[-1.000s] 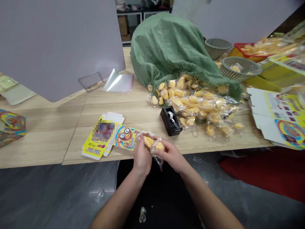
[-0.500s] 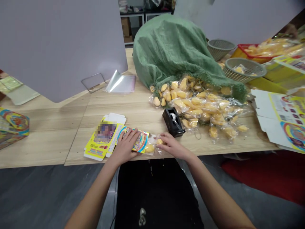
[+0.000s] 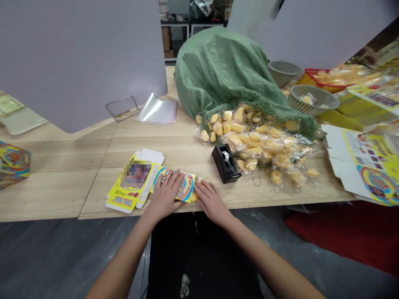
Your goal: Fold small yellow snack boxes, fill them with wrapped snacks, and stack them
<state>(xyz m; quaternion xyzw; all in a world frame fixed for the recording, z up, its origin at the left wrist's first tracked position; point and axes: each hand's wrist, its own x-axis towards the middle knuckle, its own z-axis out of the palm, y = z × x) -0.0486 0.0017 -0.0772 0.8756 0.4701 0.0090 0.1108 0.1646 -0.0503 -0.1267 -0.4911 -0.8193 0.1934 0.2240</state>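
The fingers of the left hand lie stretched out and slightly spread, palm down, pressing flat on a printed card with a bright cartoon design; nothing is gripped. The fingers of the right hand are likewise straight and close together, palm down, resting on a small clear packet of yellow pieces, of which only a sliver shows at the card's right edge. The hand covers it rather than grasps it. Card and packet touch each other and lie at the near edge of the wooden table, in front of the person's body.

Just left of the card, partly beneath it, lies a stack of flattened yellow cartons. Just beyond the right hand, slightly to the right, stands a black tape dispenser. Beyond it and to the right spreads a heap of packets of the same yellow pieces, spilling from the mouth of a large green sack that lies on the far side of the table. Two grey mesh baskets sit at the far right, and a big unfolded carton lies at the right edge. A few clear bags rest to the left of the sack, at the foot of a grey board.
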